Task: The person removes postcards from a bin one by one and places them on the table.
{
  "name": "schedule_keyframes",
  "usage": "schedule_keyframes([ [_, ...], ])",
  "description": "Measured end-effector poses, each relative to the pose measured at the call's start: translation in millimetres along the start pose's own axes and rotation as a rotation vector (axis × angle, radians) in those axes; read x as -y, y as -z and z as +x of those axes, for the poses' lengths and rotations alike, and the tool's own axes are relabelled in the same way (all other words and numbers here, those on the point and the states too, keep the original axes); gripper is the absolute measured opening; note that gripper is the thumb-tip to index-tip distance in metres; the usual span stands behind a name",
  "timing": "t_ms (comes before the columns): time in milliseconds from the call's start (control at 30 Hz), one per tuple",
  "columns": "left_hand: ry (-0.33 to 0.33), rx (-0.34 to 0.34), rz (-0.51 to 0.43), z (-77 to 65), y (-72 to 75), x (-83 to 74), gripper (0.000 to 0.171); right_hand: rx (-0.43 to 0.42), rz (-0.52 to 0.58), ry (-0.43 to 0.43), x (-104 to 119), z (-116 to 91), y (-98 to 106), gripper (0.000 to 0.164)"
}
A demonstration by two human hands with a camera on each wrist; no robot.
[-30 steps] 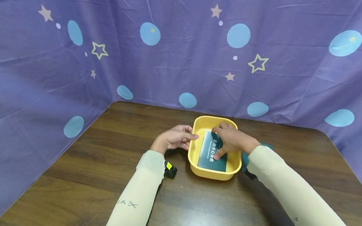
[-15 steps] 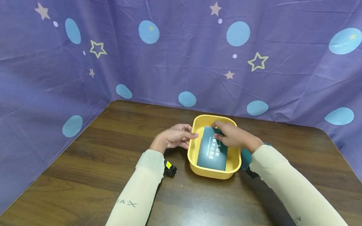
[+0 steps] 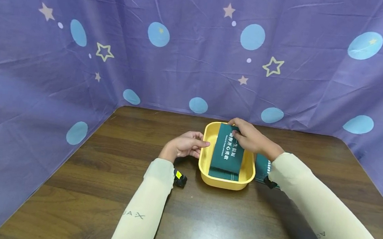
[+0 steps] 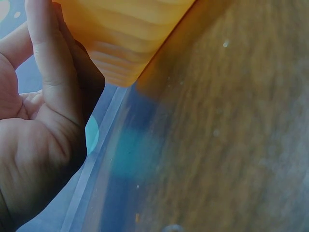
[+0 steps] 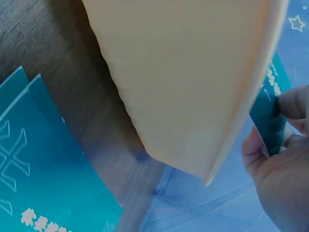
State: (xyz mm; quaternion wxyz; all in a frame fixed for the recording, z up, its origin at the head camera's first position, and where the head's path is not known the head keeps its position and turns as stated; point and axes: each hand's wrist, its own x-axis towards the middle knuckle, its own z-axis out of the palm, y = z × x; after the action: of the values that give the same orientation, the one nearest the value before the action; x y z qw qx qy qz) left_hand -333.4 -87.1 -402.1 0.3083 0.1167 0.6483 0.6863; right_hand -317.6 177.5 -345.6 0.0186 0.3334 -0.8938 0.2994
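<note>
A yellow plastic basket [image 3: 225,184] sits on the table, and my left hand [image 3: 186,145] holds its left wall, thumb over the rim and fingers outside. In the left wrist view, my left hand [image 4: 53,106] is beside the basket's ribbed wall [image 4: 130,38]. My right hand [image 3: 253,138] pinches the far end of a thin dark green booklet [image 3: 224,147] with white lettering, tilted up out of the basket. Under it lies another green booklet [image 3: 222,174] on the basket floor. In the right wrist view, thumb and fingers of my right hand [image 5: 285,159] grip the booklet's end [image 5: 270,116].
More green booklets [image 3: 261,167] lie on the wooden table [image 3: 196,218] just right of the basket, partly hidden by my right wrist. They show larger in the right wrist view as overlapping booklets [image 5: 48,159]. A purple patterned curtain [image 3: 182,69] hangs behind the table.
My right hand has moved away toward the far rim, raising the booklet's far end from inside the basket and baring another beneath it. The left hand and basket have stayed put.
</note>
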Motion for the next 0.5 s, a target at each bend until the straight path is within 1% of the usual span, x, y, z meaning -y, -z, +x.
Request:
schedule_keyframes([
  [100, -0.001, 0.001, 0.002, 0.5, -0.6, -0.5, 0.019, -0.076, 0.001, 0.033, -0.7, -3.1, 7.8, 0.027],
  [167, 0.001, 0.002, 0.006, 0.7, -0.8, -0.4, 0.02, -0.128, 0.014, 0.034, -0.3, -5.7, 14.6, 0.029],
  [267, 0.005, 0.001, 0.006, 0.9, -0.7, -0.4, 0.021, -0.188, 0.036, 0.001, -1.0, -9.6, 25.9, 0.03],
  [400, 0.007, -0.003, 0.001, 1.1, 0.6, -0.4, 0.022, -0.217, 0.09, -0.068, -4.6, -15.1, 39.3, 0.032],
  [500, 0.002, -0.003, 0.0, 1.1, 0.3, 0.7, 0.023, -0.235, 0.084, -0.101, -11.1, -18.8, 46.7, 0.032],
])
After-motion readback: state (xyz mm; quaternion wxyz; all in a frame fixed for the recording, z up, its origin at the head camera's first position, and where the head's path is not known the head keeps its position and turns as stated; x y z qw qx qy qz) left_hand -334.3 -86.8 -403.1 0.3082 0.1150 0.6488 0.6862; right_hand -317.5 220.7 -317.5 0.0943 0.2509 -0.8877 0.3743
